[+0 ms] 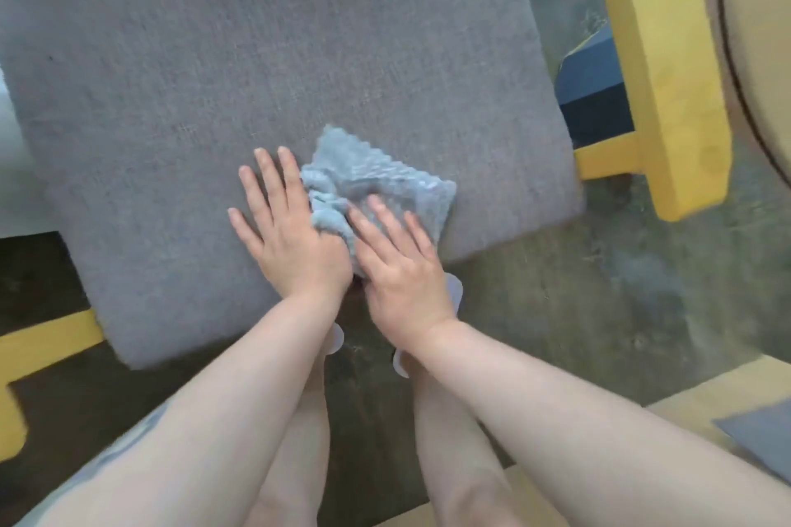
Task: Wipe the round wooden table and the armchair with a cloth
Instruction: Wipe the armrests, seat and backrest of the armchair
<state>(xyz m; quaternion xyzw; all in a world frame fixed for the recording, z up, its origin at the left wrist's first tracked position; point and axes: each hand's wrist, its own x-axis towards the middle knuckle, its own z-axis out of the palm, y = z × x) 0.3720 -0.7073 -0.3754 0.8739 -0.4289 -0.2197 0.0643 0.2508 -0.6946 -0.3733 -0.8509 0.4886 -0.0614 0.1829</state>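
Head view, both hands flat, left hand [287,227] on armchair cushion [214,77], right hand [398,261] pressing cloth [376,180]

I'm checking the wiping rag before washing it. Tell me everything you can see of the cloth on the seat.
The cloth is pale blue-grey with a bumpy, waffle-like pile that looks like microfibre. It lies crumpled and partly bunched on the grey seat cushion, near its front edge. The right hand presses flat on its near part; the left hand lies flat beside it, touching its left, bunched edge.

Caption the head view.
Both hands, left hand and right hand, press a light blue cloth onto the grey seat cushion.
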